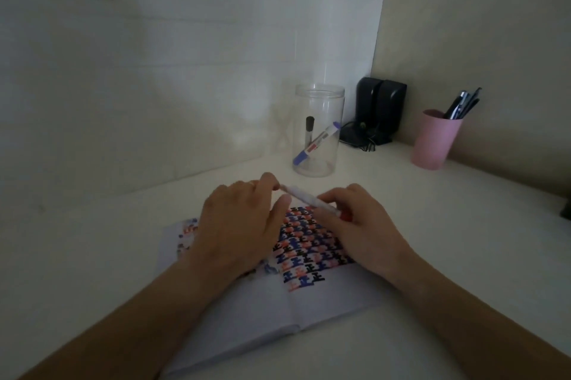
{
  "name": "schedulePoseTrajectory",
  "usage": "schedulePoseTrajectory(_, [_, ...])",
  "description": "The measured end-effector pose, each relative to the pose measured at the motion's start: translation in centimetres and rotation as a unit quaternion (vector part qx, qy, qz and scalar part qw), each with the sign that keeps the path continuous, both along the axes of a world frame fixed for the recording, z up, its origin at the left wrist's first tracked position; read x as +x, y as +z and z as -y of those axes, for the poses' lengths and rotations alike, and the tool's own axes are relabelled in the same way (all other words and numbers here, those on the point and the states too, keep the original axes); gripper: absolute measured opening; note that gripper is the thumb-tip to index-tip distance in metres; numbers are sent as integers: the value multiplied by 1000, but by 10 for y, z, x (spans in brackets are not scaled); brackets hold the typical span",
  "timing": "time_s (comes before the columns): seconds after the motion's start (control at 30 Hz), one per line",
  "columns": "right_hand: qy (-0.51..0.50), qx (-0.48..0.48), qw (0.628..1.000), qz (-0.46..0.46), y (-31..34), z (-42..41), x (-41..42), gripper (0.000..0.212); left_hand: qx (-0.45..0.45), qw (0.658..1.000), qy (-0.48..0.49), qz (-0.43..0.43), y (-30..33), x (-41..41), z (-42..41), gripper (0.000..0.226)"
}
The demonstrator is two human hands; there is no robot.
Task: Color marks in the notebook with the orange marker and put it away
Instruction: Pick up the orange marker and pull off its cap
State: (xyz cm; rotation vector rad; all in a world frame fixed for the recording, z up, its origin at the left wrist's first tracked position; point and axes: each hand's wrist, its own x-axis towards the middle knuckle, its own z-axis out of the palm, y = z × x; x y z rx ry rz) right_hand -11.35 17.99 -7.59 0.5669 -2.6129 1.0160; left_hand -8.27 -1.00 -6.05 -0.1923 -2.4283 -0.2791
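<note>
We hold the orange marker (312, 202) above the open notebook (324, 296), both hands' fingers grasping it: our left hand (239, 225) pinches the far end, our right hand (358, 225) the orange-tipped end (its cap hidden). A clear jar (318, 129) stands beyond on the surface (92, 256).

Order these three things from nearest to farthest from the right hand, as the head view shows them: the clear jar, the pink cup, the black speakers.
From the right hand:
1. Clear jar, just beyond the hand, slightly to its left.
2. Pink cup, farther back on the right.
3. Black speakers, in the far corner by the wall.
</note>
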Motion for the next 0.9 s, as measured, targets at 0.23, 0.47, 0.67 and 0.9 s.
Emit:
schedulePoseTrajectory(0.23, [98,-447,867,198,28,-7,14,19,-6,992,-123,-29,11,9,1,50])
schedulePoseTrajectory(0.47, [129,-475,832,257,23,1,20,22,-62,983,-174,-22,12,6,-1,44])
schedulePoseTrajectory(0.67, [145,-469,840,230,25,2,25,25,-68,980,-186,-2,13,9,-5,37])
schedulePoseTrajectory(0.9, [75,-609,769,179,44,-38,7,28,330,909,-228,113,12,12,15,48])
